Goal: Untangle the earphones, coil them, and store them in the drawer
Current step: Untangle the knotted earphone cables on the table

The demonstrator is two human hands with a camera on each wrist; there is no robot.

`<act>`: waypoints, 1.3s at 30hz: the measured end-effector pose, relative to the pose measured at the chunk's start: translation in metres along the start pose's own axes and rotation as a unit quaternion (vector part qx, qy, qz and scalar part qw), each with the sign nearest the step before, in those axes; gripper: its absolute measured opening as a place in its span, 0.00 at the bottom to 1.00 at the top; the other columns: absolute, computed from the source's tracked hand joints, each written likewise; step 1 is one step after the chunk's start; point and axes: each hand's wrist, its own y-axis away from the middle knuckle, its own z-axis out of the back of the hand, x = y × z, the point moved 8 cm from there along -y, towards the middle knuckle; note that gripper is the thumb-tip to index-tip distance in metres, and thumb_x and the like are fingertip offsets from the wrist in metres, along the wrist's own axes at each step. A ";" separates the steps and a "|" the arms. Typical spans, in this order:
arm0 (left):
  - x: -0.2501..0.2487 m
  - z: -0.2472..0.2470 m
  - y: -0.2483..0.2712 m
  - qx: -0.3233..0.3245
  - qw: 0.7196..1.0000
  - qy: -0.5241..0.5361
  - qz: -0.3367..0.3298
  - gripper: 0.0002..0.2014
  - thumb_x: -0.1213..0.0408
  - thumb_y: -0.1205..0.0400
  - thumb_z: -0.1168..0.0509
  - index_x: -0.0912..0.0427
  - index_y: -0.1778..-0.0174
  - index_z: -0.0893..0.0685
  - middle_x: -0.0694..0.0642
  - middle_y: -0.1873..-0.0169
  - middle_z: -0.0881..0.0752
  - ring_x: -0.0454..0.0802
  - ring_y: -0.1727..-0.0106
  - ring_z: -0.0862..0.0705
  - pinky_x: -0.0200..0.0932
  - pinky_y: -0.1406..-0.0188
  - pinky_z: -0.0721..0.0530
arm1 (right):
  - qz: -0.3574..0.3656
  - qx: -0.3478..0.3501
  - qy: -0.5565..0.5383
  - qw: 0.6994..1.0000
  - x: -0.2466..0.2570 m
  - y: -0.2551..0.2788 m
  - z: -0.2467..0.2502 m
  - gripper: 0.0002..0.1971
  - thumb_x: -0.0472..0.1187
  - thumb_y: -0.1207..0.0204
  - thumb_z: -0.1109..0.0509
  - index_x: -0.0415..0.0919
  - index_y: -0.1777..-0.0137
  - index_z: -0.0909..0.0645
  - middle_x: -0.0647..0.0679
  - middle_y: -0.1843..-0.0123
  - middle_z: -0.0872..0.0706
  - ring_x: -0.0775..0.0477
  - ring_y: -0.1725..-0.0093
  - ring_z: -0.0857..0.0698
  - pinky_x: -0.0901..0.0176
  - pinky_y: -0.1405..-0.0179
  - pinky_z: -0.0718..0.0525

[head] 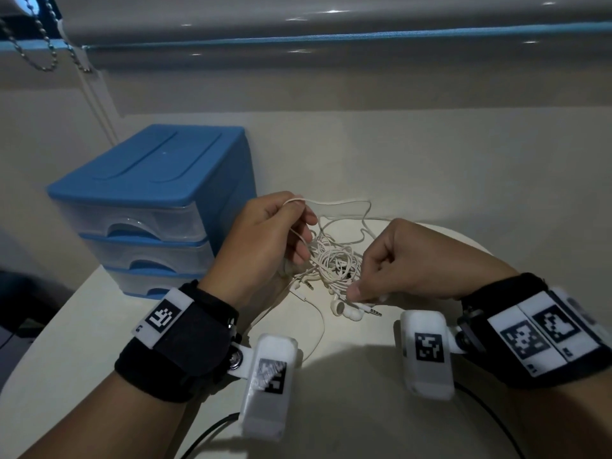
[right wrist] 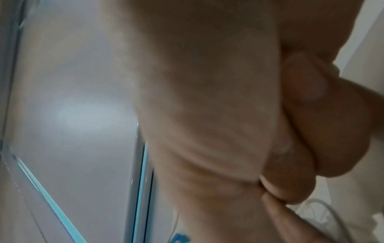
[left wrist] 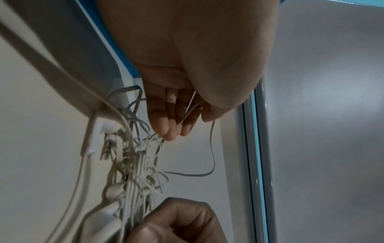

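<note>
A knot of white earphones (head: 334,263) lies on the pale table (head: 381,409) between my two hands, with earbuds (head: 346,309) and a jack plug at its near side. My left hand (head: 271,236) is raised just left of the knot and pinches a loop of cable between thumb and fingers; the left wrist view shows that cable (left wrist: 191,108) running across its fingers (left wrist: 166,125). My right hand (head: 394,263) is curled at the knot's right side, thumb and forefinger pinching strands near the earbuds. The blue drawer unit (head: 149,207) stands at the left, all three clear drawers closed.
A roller blind with a bead chain (head: 39,51) hangs behind the table. Black cables (head: 205,435) trail from the wrist cameras across the table's near edge. A loose earphone cable (head: 318,329) curves toward me between my wrists.
</note>
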 end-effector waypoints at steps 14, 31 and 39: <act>0.002 0.004 -0.002 0.013 0.997 -0.079 0.006 0.11 0.74 0.11 0.42 0.74 0.50 0.15 0.60 0.72 0.17 0.53 0.75 0.18 0.42 0.76 0.18 | 0.006 -0.021 0.007 1.000 0.000 0.000 0.003 0.03 0.36 0.29 0.17 0.37 0.62 0.07 0.58 0.84 0.28 0.61 0.83 0.29 0.77 0.79 0.34; -0.013 0.012 -0.003 -0.006 0.977 -0.187 -0.098 0.13 0.70 0.17 0.36 0.46 0.44 0.12 0.48 0.48 0.14 0.41 0.56 0.17 0.37 0.57 0.21 | 0.204 -0.063 -0.191 0.958 0.026 0.009 0.023 0.05 0.32 0.20 0.26 0.36 0.58 0.14 0.30 0.67 0.28 0.42 0.64 0.28 0.62 0.59 0.24; -0.021 -0.019 0.012 0.157 0.951 -0.205 -0.169 0.13 0.63 0.18 0.29 0.52 0.38 0.14 0.46 0.39 0.11 0.43 0.30 0.17 0.46 0.26 0.24 | 0.251 -0.068 -0.253 0.932 0.027 0.007 0.024 0.04 0.36 0.18 0.31 0.38 0.54 0.18 0.51 0.62 0.19 0.55 0.61 0.23 0.63 0.55 0.25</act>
